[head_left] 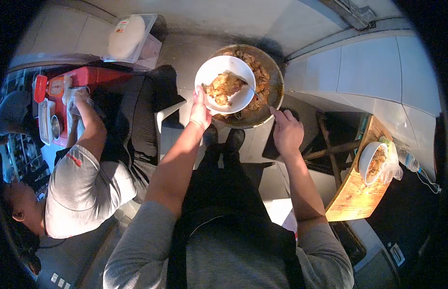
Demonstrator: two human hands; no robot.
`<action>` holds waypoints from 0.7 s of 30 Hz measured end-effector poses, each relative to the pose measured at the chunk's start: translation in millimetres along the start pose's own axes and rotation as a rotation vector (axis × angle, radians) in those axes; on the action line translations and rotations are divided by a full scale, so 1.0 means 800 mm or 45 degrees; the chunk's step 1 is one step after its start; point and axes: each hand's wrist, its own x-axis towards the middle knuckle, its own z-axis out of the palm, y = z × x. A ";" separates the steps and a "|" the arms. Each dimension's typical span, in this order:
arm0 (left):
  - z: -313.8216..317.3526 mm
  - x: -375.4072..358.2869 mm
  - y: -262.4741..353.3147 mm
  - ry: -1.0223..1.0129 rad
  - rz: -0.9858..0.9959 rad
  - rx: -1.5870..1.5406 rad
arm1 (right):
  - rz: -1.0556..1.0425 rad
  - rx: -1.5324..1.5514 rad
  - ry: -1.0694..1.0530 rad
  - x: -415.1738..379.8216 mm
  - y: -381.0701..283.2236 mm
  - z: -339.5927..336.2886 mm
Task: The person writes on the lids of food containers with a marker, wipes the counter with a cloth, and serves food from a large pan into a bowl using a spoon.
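Note:
My left hand (201, 110) grips the near-left rim of a white bowl (248, 96), thumb over the edge. Cooked meat pieces in brown sauce (225, 87) lie in the bowl. My right hand (287, 129) is closed around the handle of a metal spoon (253, 90), whose head dips into the food at the bowl's right side and is partly hidden there. Beneath the bowl is a large round metal pan (278, 98) of similar saucy meat, partly covered by the bowl.
At right, a wooden table (351, 204) holds a white bowl of food (366, 164), a plastic bag (391, 166) and a plastic bottle (408, 160). At left, a seated co-worker (84, 192) works at a red box (96, 79). A clear lidded container (132, 38) stands by the wall.

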 end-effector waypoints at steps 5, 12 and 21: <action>-0.019 0.001 0.002 -0.117 -0.005 -0.058 | -0.006 0.046 0.092 0.000 -0.007 -0.010; -0.034 -0.001 0.007 -0.192 -0.089 -0.085 | 0.046 0.467 0.092 0.005 -0.011 -0.024; -0.060 -0.014 0.035 -0.111 -0.045 -0.017 | 0.660 0.737 -0.185 -0.004 0.070 -0.042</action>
